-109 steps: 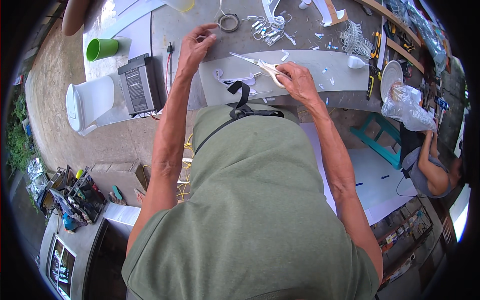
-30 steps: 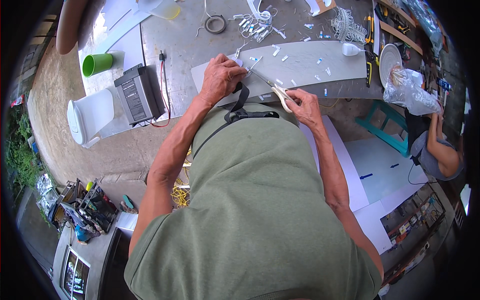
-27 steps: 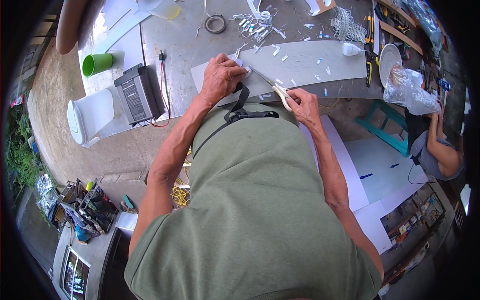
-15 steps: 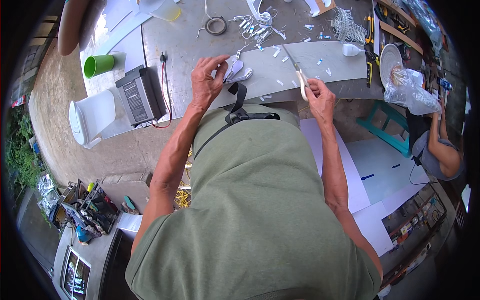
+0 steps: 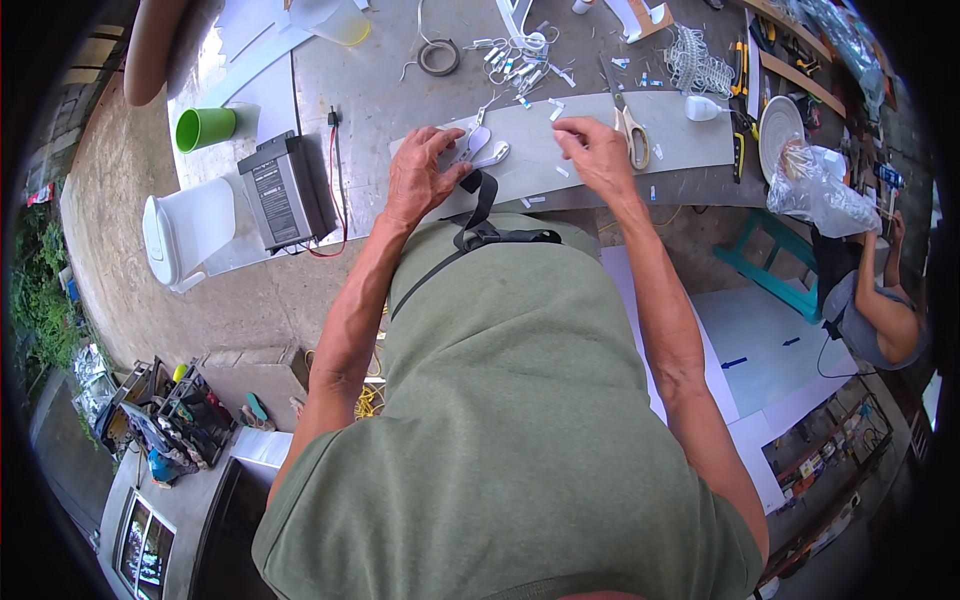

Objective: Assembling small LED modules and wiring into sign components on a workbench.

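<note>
My left hand (image 5: 425, 180) is at the table's near edge, fingers curled around the left end of a white plastic piece with two rounded arms (image 5: 490, 154). Its exact kind is unclear, and the fingers hide part of it. A thin white cord runs up from it. My right hand (image 5: 598, 160) hovers over the grey sheet (image 5: 690, 140), thumb and forefinger apart with nothing visible between them. Scissors with cream handles (image 5: 632, 135) lie just right of that hand, blades pointing away. A small white-and-blue tag (image 5: 557, 108) lies beyond its fingertips.
Several white tags on cords (image 5: 515, 65) are heaped at the back, near a dark tape roll (image 5: 437, 57). A black battery-like box (image 5: 285, 193), a green cup (image 5: 205, 129) and a clear container (image 5: 185, 235) stand left. At right, another person (image 5: 880, 310) holds a plastic bag (image 5: 835, 200).
The scissors have left my right hand and now lie on the grey sheet. That hand has moved left, toward the middle. My left hand has come lower, onto the white plastic piece.
</note>
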`<state>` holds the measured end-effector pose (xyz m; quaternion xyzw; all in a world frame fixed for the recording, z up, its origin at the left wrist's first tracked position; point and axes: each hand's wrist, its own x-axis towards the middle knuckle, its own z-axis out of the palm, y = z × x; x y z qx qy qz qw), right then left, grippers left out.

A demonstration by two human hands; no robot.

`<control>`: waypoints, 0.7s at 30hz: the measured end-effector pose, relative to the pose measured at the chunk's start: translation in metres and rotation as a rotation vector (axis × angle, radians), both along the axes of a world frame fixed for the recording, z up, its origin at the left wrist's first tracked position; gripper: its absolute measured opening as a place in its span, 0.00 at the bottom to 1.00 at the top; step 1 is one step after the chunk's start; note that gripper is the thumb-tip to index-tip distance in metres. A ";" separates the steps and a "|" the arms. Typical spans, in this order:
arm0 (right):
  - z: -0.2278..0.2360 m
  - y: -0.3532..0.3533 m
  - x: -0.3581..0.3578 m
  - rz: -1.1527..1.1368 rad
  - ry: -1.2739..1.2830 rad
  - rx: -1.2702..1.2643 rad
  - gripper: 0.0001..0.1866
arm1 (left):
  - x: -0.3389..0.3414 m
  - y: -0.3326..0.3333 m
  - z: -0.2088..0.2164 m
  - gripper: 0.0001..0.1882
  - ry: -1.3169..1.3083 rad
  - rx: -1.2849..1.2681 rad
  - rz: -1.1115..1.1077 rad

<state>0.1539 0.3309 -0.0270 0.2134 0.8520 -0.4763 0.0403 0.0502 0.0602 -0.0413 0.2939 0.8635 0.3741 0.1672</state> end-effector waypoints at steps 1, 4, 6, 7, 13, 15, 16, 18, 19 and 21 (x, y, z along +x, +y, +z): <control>-0.009 -0.009 -0.008 0.071 0.003 -0.043 0.17 | 0.000 0.001 0.001 0.25 -0.010 -0.003 0.001; -0.007 -0.036 -0.036 -0.060 -0.135 -0.316 0.20 | -0.003 0.008 0.001 0.25 0.012 -0.041 -0.032; -0.011 -0.043 -0.053 -0.094 -0.130 -0.346 0.21 | -0.004 0.011 -0.001 0.24 -0.015 -0.032 -0.028; -0.014 -0.044 -0.060 -0.110 -0.129 -0.361 0.22 | -0.004 0.012 -0.002 0.24 -0.030 -0.028 -0.024; -0.020 -0.042 -0.076 -0.019 -0.131 -0.372 0.22 | -0.006 0.013 -0.008 0.23 -0.007 -0.025 -0.023; -0.020 -0.044 -0.078 -0.023 -0.157 -0.374 0.21 | -0.007 0.013 -0.011 0.23 -0.004 -0.016 -0.028; -0.020 -0.045 -0.079 -0.025 -0.170 -0.375 0.20 | -0.007 0.013 -0.011 0.23 -0.002 -0.013 -0.031; -0.020 -0.050 -0.082 -0.053 -0.176 -0.392 0.18 | -0.006 0.012 -0.012 0.22 -0.014 -0.008 -0.026; -0.020 -0.051 -0.084 -0.068 -0.177 -0.400 0.18 | -0.007 0.012 -0.012 0.22 -0.018 -0.005 -0.024; -0.020 -0.054 -0.085 -0.089 -0.172 -0.416 0.15 | -0.005 0.013 -0.011 0.21 -0.058 0.014 -0.005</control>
